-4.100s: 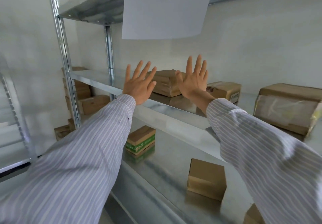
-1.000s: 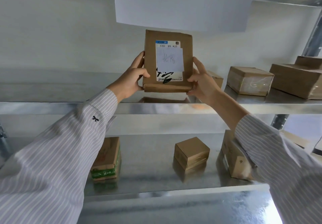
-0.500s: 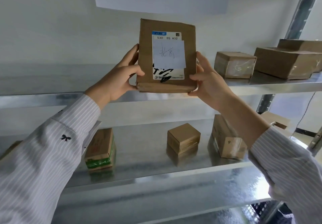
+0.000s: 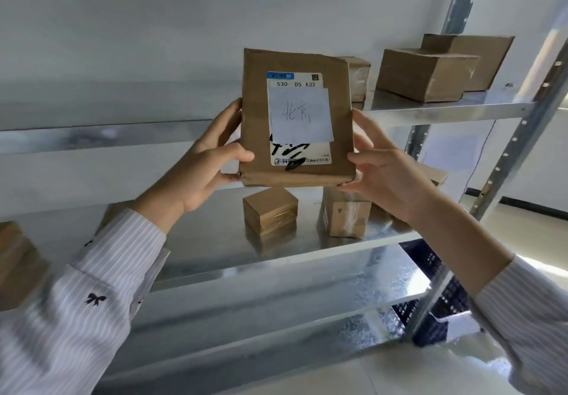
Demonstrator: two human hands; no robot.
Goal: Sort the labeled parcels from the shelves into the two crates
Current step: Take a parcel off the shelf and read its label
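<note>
A flat brown parcel (image 4: 255, 136) is held upright in front of the metal shelves, its face turned to me. It carries a printed label reading 530 D5 A32 and a white handwritten slip (image 4: 299, 115). My left hand (image 4: 203, 161) grips its lower left edge, thumb on the front. My right hand (image 4: 384, 167) grips the lower right edge and corner. A dark crate (image 4: 430, 324) shows low on the right, behind the shelf post.
The upper shelf (image 4: 445, 109) holds several brown boxes (image 4: 424, 75) at the right. On the middle shelf (image 4: 353, 247) stand a small box (image 4: 270, 210) and a box marked 9 (image 4: 347, 213). A slanted shelf post (image 4: 504, 155) rises at right.
The parcel has come off the upper shelf and down toward me, still in both hands. My view has swung right, bringing the shelf post and the dark crate into sight.
</note>
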